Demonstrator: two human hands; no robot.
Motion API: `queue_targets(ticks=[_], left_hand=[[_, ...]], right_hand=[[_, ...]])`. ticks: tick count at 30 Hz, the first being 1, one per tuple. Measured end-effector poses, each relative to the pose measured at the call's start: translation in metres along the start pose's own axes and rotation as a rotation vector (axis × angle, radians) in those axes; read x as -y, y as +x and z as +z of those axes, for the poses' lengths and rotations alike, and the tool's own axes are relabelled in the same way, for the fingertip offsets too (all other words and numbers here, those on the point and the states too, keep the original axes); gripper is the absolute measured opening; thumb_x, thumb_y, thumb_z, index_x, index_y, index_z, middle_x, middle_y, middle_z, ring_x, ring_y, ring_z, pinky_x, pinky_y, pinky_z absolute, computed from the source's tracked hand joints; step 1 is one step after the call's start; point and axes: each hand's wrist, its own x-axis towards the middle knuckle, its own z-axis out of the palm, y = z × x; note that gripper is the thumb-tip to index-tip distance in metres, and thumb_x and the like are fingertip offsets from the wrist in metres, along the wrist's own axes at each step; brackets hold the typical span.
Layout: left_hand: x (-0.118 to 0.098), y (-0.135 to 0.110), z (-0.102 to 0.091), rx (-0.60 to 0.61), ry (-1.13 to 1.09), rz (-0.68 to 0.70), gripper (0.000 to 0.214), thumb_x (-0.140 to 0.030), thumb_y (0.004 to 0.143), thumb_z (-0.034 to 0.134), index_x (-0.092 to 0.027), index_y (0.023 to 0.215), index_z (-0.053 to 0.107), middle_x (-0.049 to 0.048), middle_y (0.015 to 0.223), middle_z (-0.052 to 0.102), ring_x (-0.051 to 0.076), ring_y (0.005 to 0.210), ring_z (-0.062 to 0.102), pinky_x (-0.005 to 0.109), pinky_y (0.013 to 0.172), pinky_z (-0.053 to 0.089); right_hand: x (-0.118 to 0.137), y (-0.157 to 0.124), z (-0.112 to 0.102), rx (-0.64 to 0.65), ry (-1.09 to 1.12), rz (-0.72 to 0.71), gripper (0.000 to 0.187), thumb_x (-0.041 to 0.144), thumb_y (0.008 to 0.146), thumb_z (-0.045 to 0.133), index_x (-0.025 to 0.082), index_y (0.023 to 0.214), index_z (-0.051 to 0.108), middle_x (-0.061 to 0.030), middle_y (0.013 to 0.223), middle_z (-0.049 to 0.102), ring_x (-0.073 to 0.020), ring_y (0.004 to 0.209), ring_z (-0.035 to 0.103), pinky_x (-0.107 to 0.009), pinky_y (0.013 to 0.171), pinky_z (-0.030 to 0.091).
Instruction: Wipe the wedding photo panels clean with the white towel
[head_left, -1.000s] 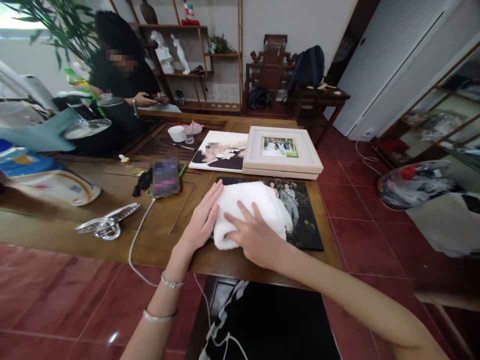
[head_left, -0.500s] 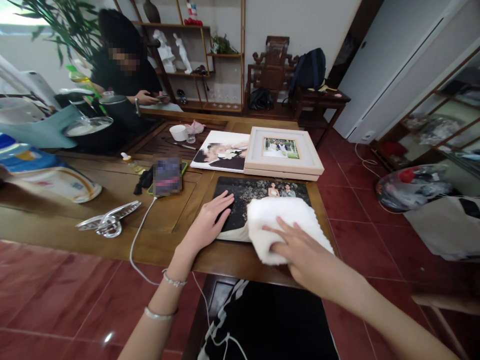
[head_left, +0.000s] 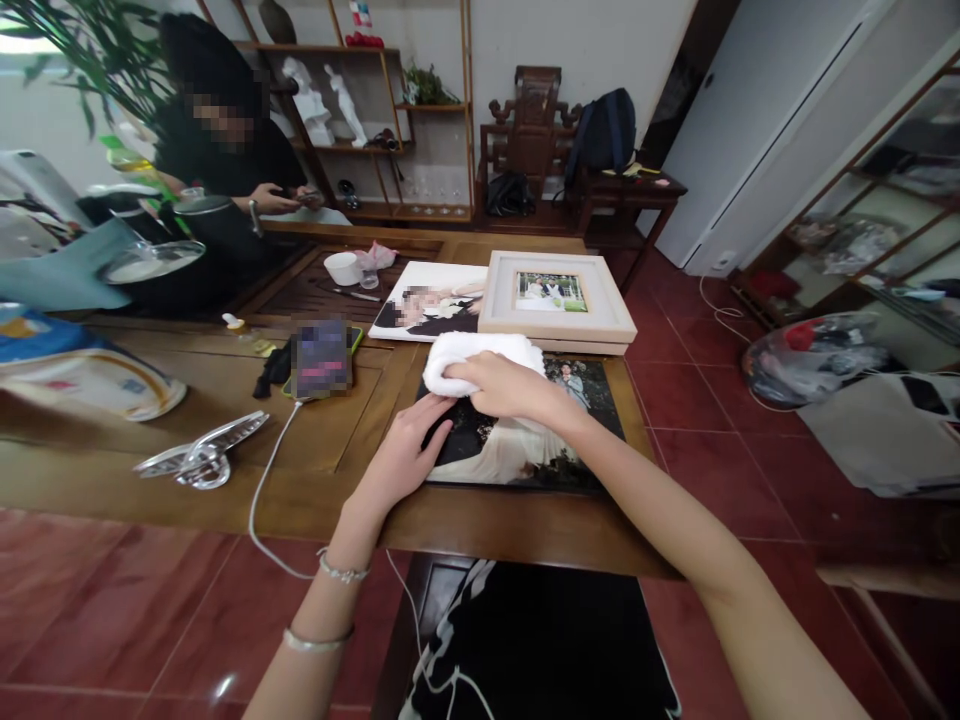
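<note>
A dark wedding photo panel [head_left: 517,450] lies flat along the near edge of the wooden table. My right hand [head_left: 502,385] presses a fluffy white cloth [head_left: 484,352] onto the panel's far left corner, its fingers sunk into the folds. Flat on the panel's left edge rests my left hand [head_left: 409,445], fingers stretched out, their tips just under the cloth's edge. Beyond the panel are a pale framed photo [head_left: 559,295], set on another frame, and a white-bordered photo print [head_left: 431,300].
To the left lie a phone [head_left: 324,358] on a white charging cable [head_left: 270,480] and a clear butterfly-shaped object [head_left: 202,450]. A blue and white detergent bag [head_left: 82,370] stands farther left. Across the table sits a person [head_left: 225,150] holding a phone.
My right hand has swept the white cloth from the panel's near right part to its far left corner, uncovering the pale dress in the photo. My left hand stays on the left edge.
</note>
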Motion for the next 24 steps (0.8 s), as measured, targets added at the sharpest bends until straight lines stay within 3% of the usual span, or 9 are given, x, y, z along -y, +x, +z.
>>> queue_targets(ticks=[4, 8, 14, 20, 24], left_hand=[[0.0, 0.0, 0.0, -0.001, 0.013, -0.04, 0.032, -0.028, 0.095, 0.044, -0.018, 0.121, 0.06, 0.0126, 0.121, 0.063, 0.029, 0.114, 0.059, 0.045, 0.098, 0.047], [-0.002, 0.001, -0.001, 0.019, 0.009, -0.032, 0.029, -0.025, 0.095, 0.043, -0.016, 0.115, 0.062, 0.0132, 0.113, 0.066, 0.028, 0.106, 0.062, 0.044, 0.094, 0.049], [-0.001, 0.0, -0.001, 0.021, -0.039, -0.011, 0.037, -0.026, 0.097, 0.042, -0.017, 0.13, 0.055, 0.0119, 0.141, 0.052, 0.025, 0.135, 0.043, 0.047, 0.111, 0.036], [0.0, -0.001, 0.0, 0.018, -0.054, -0.024, 0.038, -0.029, 0.097, 0.041, -0.016, 0.13, 0.056, 0.0118, 0.142, 0.051, 0.025, 0.136, 0.042, 0.048, 0.113, 0.035], [-0.001, 0.0, -0.001, 0.011, -0.06, -0.028, 0.039, -0.031, 0.097, 0.042, -0.017, 0.13, 0.056, 0.012, 0.142, 0.051, 0.025, 0.136, 0.042, 0.049, 0.113, 0.034]], right_hand=[[0.013, 0.017, 0.013, -0.043, -0.049, 0.054, 0.036, 0.006, 0.085, 0.041, 0.017, 0.112, 0.061, -0.0125, 0.106, 0.066, -0.0277, 0.103, 0.058, -0.037, 0.082, 0.046], [0.014, 0.002, 0.026, -0.087, -0.079, 0.061, 0.047, 0.0, 0.08, 0.04, 0.017, 0.12, 0.058, -0.0132, 0.119, 0.062, -0.0324, 0.122, 0.046, -0.05, 0.097, 0.04], [-0.009, -0.054, 0.033, -0.052, -0.067, 0.171, 0.066, -0.007, 0.069, 0.041, 0.018, 0.128, 0.055, -0.0117, 0.141, 0.049, -0.0359, 0.14, 0.027, -0.062, 0.108, 0.026], [-0.038, -0.122, 0.033, -0.132, -0.103, 0.291, 0.065, -0.008, 0.064, 0.039, 0.016, 0.121, 0.06, -0.012, 0.147, 0.045, -0.0326, 0.143, 0.023, -0.061, 0.111, 0.026], [-0.045, -0.15, 0.039, -0.218, -0.132, 0.279, 0.063, -0.009, 0.062, 0.038, 0.016, 0.113, 0.065, -0.0109, 0.146, 0.046, -0.0293, 0.144, 0.022, -0.059, 0.113, 0.025]])
